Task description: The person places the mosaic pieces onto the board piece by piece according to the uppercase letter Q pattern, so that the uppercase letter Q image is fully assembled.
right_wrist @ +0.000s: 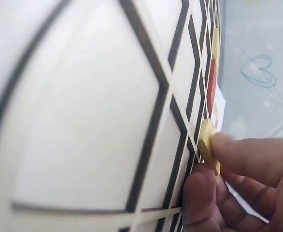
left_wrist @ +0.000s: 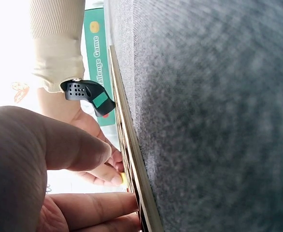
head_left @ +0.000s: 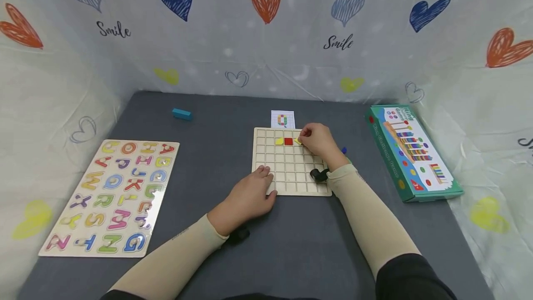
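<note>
A wooden grid board lies on the table in front of me. In one of its upper rows sit a yellow tile and, right beside it, a red square tile. My right hand pinches another yellow tile between thumb and finger, just to the right of the red one and tilted at the grid. Along the board's left front part rests my left hand, its fingers extended and fingertips on the board's edge. A small pattern card shows behind the board.
An alphabet board with coloured letters lies at the left. At the back left is a blue block. A green game box lies at the right, and a small blue piece shows beside my right wrist.
</note>
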`<state>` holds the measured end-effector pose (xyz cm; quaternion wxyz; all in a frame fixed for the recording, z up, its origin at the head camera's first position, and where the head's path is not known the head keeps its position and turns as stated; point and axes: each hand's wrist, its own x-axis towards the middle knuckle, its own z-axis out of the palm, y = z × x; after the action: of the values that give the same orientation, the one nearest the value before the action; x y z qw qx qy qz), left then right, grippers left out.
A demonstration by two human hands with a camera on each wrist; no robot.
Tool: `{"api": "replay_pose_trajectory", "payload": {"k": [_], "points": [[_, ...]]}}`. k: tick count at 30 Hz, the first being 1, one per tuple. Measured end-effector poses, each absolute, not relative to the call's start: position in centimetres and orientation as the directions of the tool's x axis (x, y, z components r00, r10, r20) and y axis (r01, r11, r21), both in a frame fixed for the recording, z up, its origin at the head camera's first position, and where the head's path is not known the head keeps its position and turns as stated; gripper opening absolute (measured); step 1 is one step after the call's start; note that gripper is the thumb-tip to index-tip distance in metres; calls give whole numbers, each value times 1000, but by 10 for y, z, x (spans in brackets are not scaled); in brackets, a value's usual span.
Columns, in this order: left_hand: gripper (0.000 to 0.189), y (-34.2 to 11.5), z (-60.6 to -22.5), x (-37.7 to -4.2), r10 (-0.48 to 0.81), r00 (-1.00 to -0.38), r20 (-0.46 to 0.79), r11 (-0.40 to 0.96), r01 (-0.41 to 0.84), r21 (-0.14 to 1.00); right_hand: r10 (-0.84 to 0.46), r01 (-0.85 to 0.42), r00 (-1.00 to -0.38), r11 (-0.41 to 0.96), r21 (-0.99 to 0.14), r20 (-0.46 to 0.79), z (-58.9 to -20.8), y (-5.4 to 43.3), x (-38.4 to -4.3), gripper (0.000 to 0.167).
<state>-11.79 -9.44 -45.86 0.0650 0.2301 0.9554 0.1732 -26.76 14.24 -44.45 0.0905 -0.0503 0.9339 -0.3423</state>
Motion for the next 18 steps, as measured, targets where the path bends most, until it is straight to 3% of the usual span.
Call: {"api": "replay_pose_trajectory", "payload": {"k": [18], "points": [[53,-95,-453,-117,467,-884,-36,828,423,368,-98,-18,-989,818,-575,-107,-444,123,-261,19]]}}
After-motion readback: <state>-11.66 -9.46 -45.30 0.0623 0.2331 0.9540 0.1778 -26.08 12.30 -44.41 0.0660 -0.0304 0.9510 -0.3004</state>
